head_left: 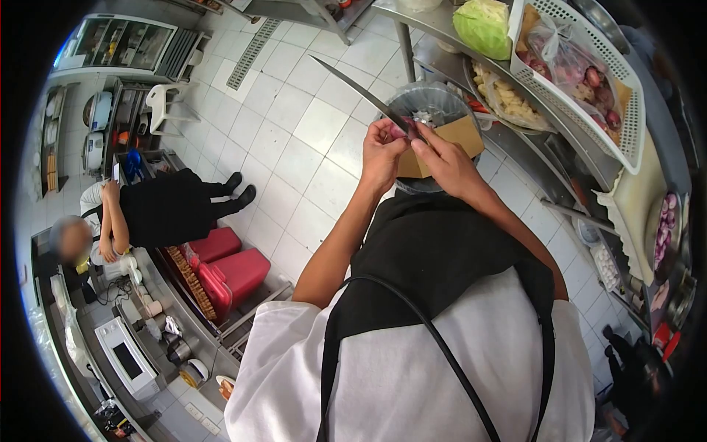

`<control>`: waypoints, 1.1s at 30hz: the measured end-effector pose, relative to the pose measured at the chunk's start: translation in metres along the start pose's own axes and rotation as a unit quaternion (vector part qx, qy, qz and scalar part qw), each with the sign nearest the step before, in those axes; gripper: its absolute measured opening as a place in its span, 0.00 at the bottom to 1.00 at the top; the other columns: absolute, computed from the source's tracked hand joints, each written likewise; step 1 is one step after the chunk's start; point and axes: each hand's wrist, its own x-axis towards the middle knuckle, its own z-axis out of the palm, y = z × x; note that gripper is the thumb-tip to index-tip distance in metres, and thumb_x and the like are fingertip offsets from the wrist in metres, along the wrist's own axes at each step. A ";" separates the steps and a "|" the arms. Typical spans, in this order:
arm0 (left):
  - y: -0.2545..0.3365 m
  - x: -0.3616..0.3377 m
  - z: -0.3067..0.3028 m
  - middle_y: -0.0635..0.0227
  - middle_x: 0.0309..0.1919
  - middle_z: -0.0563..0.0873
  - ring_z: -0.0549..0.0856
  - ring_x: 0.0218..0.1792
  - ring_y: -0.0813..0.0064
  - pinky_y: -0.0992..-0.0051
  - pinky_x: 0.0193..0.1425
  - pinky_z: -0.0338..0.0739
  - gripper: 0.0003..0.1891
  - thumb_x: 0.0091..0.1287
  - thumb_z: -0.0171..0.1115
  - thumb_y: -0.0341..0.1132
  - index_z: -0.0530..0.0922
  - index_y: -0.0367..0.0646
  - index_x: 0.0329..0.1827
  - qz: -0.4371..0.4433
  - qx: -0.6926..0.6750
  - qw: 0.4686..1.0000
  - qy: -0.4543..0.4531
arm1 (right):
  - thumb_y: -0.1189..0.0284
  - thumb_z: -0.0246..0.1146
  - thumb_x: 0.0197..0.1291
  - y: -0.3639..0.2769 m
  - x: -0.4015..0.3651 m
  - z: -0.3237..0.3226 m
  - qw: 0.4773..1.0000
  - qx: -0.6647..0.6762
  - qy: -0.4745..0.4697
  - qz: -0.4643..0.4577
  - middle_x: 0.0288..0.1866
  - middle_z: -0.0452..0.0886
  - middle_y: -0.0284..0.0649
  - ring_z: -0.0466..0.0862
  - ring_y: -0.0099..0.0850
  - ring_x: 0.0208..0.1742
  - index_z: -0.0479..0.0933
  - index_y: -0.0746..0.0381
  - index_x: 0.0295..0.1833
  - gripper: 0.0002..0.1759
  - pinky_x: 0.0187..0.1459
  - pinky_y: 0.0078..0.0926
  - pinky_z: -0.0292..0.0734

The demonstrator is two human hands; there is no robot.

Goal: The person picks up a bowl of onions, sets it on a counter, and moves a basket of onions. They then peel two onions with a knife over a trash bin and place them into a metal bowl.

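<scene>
Over a lined bin [423,96] my two hands meet at a small purplish-red onion [401,131]. My left hand [383,153] has its fingers curled round the onion. A long knife [361,92] is in my right hand [445,160], its blade pointing up and to the left across the onion. The knife's handle is mostly hidden by my fingers. Below my hands, a piece of brown cardboard [462,135] lies in the bin's mouth.
At the right, a metal shelf holds a green cabbage [482,28] and a white basket [627,140] of red onions. Left, another person [162,208] in a black apron leans near red containers [239,276]. A white chair [168,105] stands behind.
</scene>
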 end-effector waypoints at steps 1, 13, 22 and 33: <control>-0.001 0.000 -0.001 0.65 0.42 0.81 0.83 0.42 0.76 0.77 0.47 0.81 0.24 0.57 0.61 0.13 0.69 0.35 0.57 0.002 -0.003 1.000 0.002 | 0.45 0.49 0.72 -0.004 -0.001 -0.001 1.000 0.000 -0.008 0.007 0.57 0.81 0.62 0.81 0.56 0.61 0.66 0.66 0.74 0.39 0.60 0.40 0.74; -0.004 -0.004 0.005 0.66 0.42 0.82 0.82 0.40 0.78 0.78 0.43 0.80 0.22 0.58 0.59 0.13 0.70 0.37 0.55 -0.016 -0.039 0.999 0.013 | 0.46 0.49 0.72 -0.007 0.000 -0.001 0.999 -0.011 -0.001 0.035 0.55 0.82 0.62 0.81 0.57 0.59 0.66 0.65 0.74 0.38 0.58 0.41 0.75; 0.000 -0.002 0.002 0.68 0.40 0.82 0.82 0.37 0.78 0.78 0.42 0.79 0.18 0.60 0.56 0.12 0.72 0.38 0.51 -0.024 -0.044 0.999 -0.005 | 0.46 0.50 0.72 0.001 -0.005 0.004 0.999 -0.021 0.017 -0.026 0.58 0.80 0.63 0.80 0.56 0.60 0.64 0.66 0.75 0.39 0.60 0.40 0.74; -0.004 -0.006 -0.003 0.70 0.39 0.80 0.79 0.34 0.81 0.81 0.37 0.75 0.18 0.59 0.58 0.13 0.73 0.38 0.51 -0.029 -0.041 0.999 0.005 | 0.48 0.50 0.72 -0.002 -0.005 0.003 1.000 -0.025 -0.009 0.004 0.57 0.82 0.56 0.81 0.52 0.60 0.68 0.61 0.74 0.34 0.59 0.38 0.74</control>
